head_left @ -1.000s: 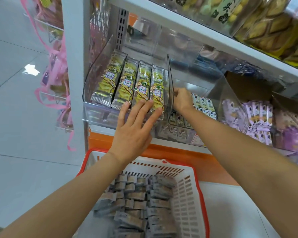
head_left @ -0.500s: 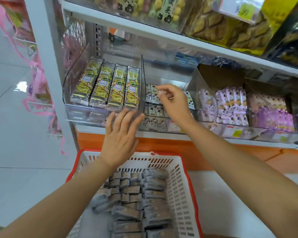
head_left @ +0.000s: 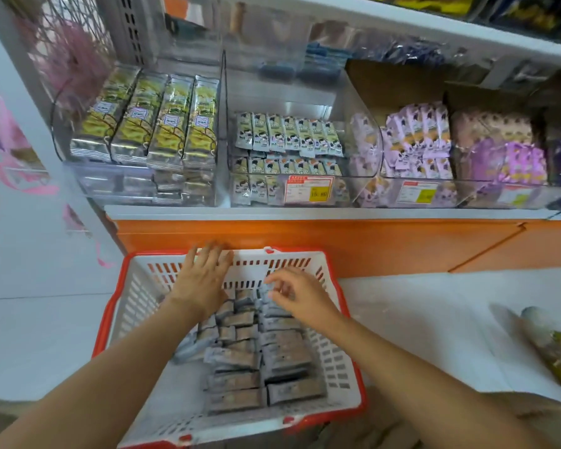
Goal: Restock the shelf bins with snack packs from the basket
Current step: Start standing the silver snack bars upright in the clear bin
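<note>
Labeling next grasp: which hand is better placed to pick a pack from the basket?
Right, probably: the right hand curls above the snack packs; the left hand is flat at the far wall of the basket.

1. The white slotted basket with a red rim [head_left: 136, 306] is moulded in smooth plastic.
2. The grey-brown flat snack packs [head_left: 240, 358] are wrapped in matt film.
3. The clear shelf bins [head_left: 366, 150] are formed of glossy plastic.
4. The long yellow-green packs [head_left: 166, 124] are sealed in shiny foil.
5. The orange base panel [head_left: 337, 241] is finished smooth.

Head view, downward, close over basket [head_left: 133, 303]
</note>
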Motion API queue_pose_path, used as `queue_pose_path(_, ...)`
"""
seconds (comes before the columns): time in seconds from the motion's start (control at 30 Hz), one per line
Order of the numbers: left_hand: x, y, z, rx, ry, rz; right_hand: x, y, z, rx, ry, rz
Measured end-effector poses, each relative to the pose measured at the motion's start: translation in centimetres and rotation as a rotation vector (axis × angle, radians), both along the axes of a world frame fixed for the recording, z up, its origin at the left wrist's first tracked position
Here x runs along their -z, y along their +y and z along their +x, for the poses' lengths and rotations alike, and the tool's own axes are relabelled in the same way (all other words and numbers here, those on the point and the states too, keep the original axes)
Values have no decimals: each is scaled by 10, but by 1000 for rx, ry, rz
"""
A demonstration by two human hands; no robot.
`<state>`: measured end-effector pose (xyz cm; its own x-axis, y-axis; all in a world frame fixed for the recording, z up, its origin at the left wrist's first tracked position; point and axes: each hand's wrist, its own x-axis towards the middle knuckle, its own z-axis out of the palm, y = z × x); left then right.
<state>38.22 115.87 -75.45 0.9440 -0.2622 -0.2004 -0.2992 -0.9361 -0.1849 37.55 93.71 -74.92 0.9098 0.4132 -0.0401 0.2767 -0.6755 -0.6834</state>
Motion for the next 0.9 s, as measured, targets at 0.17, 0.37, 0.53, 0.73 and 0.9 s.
queue_pose_path(0.17,24,7,5,-88,116,-7,49,-11,-12,-110,268,-200)
queue_pose_path(0.37,44,10,10,-95,98,1,91,-16,-32,-280,359,-483)
queue_pose_path(0.53,58,14,7,-85,4,-62,113,-18,-45,-437,350,-620)
queue_pose_path(0.73,53,9,8,-100,30,-38,113,-17,-39,-324,344,-523)
queue_pose_path(0.9,45,4,8,-151,30,-208,74,-15,-18,-86,320,-242)
